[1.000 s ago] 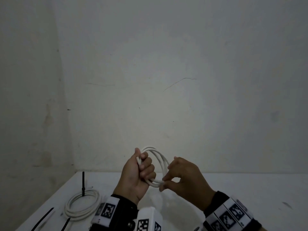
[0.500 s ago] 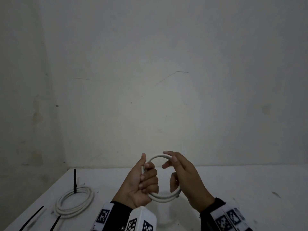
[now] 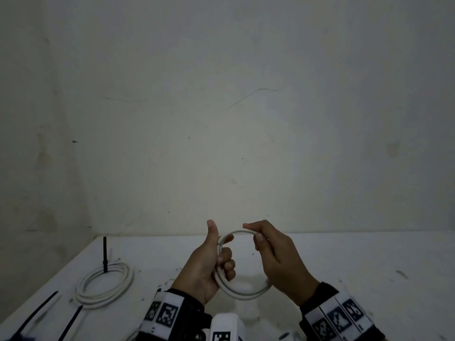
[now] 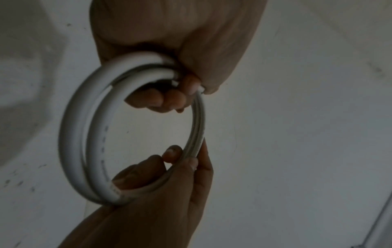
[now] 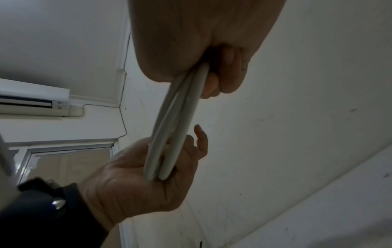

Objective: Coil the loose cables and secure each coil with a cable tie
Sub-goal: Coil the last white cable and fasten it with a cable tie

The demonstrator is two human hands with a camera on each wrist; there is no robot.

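A white cable coil (image 3: 242,292) (image 4: 74,134) (image 5: 174,127) is held upright above the white table (image 3: 344,279). My left hand (image 3: 216,262) grips its left side with curled fingers, thumb raised. My right hand (image 3: 268,252) holds the right side, pinching the top strand between thumb and fingers. In the left wrist view the loop shows as a doubled ring, with the right hand's fingers (image 4: 169,156) on the thinner strand. A second white coil (image 3: 105,286) lies flat at the table's left with a black cable tie (image 3: 105,254) standing up from it.
Two loose black cable ties (image 3: 37,313) (image 3: 71,321) lie near the table's front left corner. Bare walls stand close behind and to the left of the table. An air conditioner (image 5: 31,100) shows high on the wall in the right wrist view.
The coil was turned from edge-on to a full ring. My right hand moved from pinching the bottom of the coil up to its top right side. The camera tilted slightly.
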